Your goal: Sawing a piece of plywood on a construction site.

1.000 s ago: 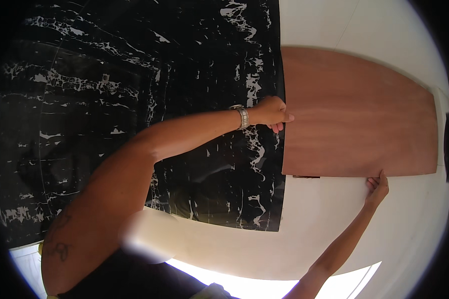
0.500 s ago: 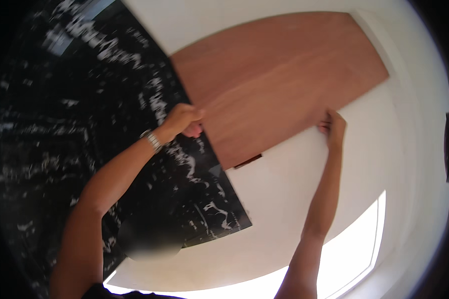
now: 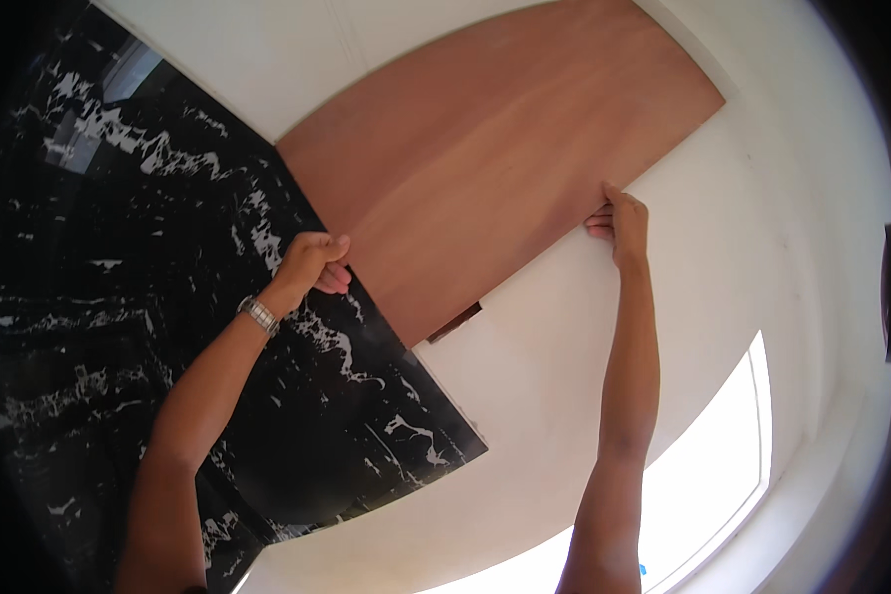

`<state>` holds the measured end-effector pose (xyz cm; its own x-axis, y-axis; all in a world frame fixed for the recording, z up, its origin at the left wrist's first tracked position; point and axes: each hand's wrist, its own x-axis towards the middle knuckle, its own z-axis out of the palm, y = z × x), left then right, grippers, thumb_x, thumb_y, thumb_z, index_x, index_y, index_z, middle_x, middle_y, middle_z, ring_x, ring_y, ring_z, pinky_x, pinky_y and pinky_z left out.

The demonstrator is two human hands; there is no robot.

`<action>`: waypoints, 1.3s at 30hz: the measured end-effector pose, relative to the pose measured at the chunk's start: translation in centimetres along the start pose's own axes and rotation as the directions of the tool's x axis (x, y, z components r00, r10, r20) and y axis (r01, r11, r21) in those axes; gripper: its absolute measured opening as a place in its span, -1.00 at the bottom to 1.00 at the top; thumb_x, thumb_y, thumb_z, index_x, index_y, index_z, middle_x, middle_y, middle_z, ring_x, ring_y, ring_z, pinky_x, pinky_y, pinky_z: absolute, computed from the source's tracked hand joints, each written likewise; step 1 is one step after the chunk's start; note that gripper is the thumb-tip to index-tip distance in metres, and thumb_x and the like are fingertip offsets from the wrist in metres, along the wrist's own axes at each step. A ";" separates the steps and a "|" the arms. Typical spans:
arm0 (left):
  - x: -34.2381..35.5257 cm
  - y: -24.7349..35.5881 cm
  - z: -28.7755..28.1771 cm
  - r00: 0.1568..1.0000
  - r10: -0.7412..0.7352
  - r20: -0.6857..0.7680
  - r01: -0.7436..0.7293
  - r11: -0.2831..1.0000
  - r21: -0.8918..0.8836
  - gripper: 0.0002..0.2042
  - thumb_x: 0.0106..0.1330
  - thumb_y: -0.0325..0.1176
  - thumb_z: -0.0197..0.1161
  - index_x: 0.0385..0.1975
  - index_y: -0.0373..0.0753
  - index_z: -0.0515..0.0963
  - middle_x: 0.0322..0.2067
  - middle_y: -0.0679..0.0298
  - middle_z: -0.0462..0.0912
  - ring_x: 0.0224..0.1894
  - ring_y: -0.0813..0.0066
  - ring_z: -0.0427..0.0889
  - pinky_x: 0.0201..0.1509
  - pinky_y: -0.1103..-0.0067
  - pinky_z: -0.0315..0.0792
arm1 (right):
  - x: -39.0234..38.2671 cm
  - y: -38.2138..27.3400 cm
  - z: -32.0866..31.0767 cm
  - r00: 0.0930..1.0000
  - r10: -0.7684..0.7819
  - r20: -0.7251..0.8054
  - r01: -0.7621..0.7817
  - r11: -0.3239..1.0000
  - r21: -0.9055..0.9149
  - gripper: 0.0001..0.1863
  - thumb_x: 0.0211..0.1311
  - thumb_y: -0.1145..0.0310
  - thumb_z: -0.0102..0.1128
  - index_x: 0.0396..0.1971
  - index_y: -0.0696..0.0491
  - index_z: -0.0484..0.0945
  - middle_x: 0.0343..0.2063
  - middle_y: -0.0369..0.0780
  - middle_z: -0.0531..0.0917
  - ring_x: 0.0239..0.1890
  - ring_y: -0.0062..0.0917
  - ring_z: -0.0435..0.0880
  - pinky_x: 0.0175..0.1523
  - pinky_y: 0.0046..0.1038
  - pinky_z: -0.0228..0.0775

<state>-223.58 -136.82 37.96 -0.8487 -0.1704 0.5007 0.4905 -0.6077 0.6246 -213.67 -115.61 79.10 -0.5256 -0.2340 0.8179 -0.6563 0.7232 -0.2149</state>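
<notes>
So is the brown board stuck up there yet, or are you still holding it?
Done: the black marbled panel is already up. In hand: the left hand and right hand grip the brown wooden board's edges. Left: white surface around it remains bare; whether the board is fixed isn't visible.

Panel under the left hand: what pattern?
Glossy black panel with white marble-like veining, clearest in the head view, under the left hand.

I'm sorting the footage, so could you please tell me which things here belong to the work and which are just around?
In use:
- wooden board
- left hand at its edge
- right hand at its edge

Just around:
- black marble panel
- white surface
- wristwatch
</notes>
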 end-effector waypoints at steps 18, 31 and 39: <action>5.1 -2.0 -7.7 0.604 0.797 -0.019 -0.544 0.429 0.721 -0.54 0.02 0.21 0.50 -0.48 -0.11 0.66 -0.27 0.39 0.51 -0.03 0.39 0.42 0.12 0.39 0.33 | 0.5 2.0 1.7 0.958 -0.127 -0.256 0.085 0.982 -0.169 -0.51 0.30 -0.09 0.29 -0.52 0.08 0.61 -0.68 -0.35 0.53 -0.66 -0.70 0.41 -0.56 -0.65 0.20; 7.8 -3.4 -7.9 0.438 0.898 -0.038 -0.592 0.319 0.740 -0.52 -0.08 0.29 0.48 -0.54 -0.04 0.66 -0.34 0.48 0.53 -0.09 0.43 0.47 0.23 0.33 0.25 | 1.1 2.2 2.3 0.914 -0.122 -0.386 0.113 0.993 -0.047 -0.63 0.27 0.09 0.37 -0.46 0.13 0.61 -0.67 -0.36 0.47 -0.66 -0.68 0.32 -0.57 -0.60 0.13; 7.4 -1.9 -9.0 0.513 0.858 -0.008 -0.610 0.372 0.700 -0.46 -0.04 0.15 0.58 -0.51 -0.19 0.49 -0.34 0.26 0.44 -0.26 0.32 0.42 -0.13 0.37 0.36 | 3.9 3.0 -0.8 0.950 -0.051 -0.308 0.050 0.999 -0.013 -0.61 0.23 0.09 0.43 -0.50 0.11 0.55 -0.60 -0.29 0.48 -0.58 -0.54 0.44 -0.47 -0.51 0.37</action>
<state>-232.57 -143.93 35.04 -0.0164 -0.6154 0.7880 0.8384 0.4210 0.3462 -217.23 -113.85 82.04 -0.2989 -0.0593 0.9525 -0.6744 0.7193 -0.1668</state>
